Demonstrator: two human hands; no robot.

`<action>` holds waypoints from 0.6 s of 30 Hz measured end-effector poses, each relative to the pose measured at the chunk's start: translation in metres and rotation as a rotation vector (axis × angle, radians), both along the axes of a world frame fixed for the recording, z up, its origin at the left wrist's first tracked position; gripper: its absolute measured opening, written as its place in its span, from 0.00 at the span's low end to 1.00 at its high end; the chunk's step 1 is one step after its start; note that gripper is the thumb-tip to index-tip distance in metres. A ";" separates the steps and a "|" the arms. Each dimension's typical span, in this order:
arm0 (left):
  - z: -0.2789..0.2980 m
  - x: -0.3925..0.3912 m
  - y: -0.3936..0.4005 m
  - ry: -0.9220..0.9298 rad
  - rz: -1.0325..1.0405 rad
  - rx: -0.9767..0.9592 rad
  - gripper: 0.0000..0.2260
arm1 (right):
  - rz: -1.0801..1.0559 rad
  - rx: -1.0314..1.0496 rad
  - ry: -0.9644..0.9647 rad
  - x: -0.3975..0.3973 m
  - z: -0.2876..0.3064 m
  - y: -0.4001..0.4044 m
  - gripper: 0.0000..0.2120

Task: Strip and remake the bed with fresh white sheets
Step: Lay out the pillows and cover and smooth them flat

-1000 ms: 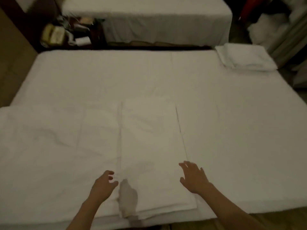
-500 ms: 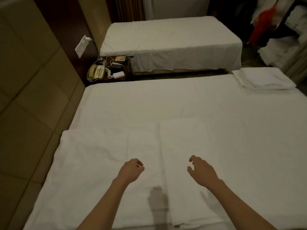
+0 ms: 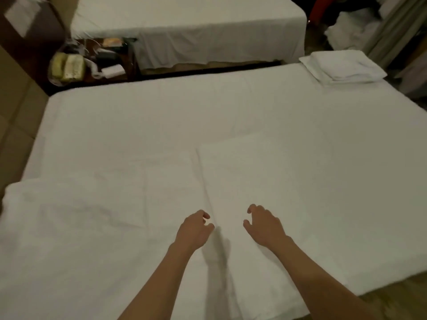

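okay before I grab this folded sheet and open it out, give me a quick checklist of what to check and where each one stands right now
1. Left hand free: ok, fingers loosely curled, holding nothing.
2. Right hand free: ok, fingers spread, holding nothing.
3. Both hands over the partly unfolded white sheet: ok, either side of its centre fold; whether they touch it, cannot tell.
4. White-covered mattress ready to spread on: ok on the near part.
5. Far right corner clear: not ok, a stack of folded white linens sits there.
6. Sheet's left part flat: not ok, it looks rumpled.
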State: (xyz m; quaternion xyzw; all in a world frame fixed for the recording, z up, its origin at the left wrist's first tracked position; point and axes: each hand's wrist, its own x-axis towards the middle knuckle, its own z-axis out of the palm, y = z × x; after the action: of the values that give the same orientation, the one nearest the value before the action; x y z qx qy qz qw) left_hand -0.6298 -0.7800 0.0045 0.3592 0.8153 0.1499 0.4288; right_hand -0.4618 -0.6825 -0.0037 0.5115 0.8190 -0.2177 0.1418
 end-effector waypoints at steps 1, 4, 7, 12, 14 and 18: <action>-0.015 0.006 0.006 -0.007 -0.016 -0.006 0.16 | -0.034 -0.005 0.000 0.007 -0.012 0.010 0.17; -0.054 0.025 0.017 -0.011 -0.069 -0.029 0.20 | -0.159 -0.013 0.016 0.033 -0.053 0.041 0.19; -0.085 0.042 0.020 -0.028 -0.132 -0.091 0.25 | -0.249 0.046 -0.011 0.070 -0.091 0.068 0.24; -0.114 0.061 0.020 -0.045 -0.180 -0.198 0.29 | -0.390 -0.029 -0.037 0.115 -0.122 0.104 0.26; -0.120 0.070 0.026 0.028 -0.232 -0.264 0.30 | -0.383 0.008 -0.024 0.126 -0.128 0.116 0.27; -0.133 0.079 0.037 0.279 -0.278 -0.333 0.30 | -0.499 -0.100 -0.004 0.138 -0.133 0.138 0.31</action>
State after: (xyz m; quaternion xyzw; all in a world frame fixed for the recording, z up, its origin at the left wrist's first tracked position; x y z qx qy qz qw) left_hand -0.5512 -0.7434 -0.1288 0.4092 0.8228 -0.0979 0.3821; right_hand -0.3239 -0.5443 -0.1369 0.6906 0.6555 -0.2851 0.1105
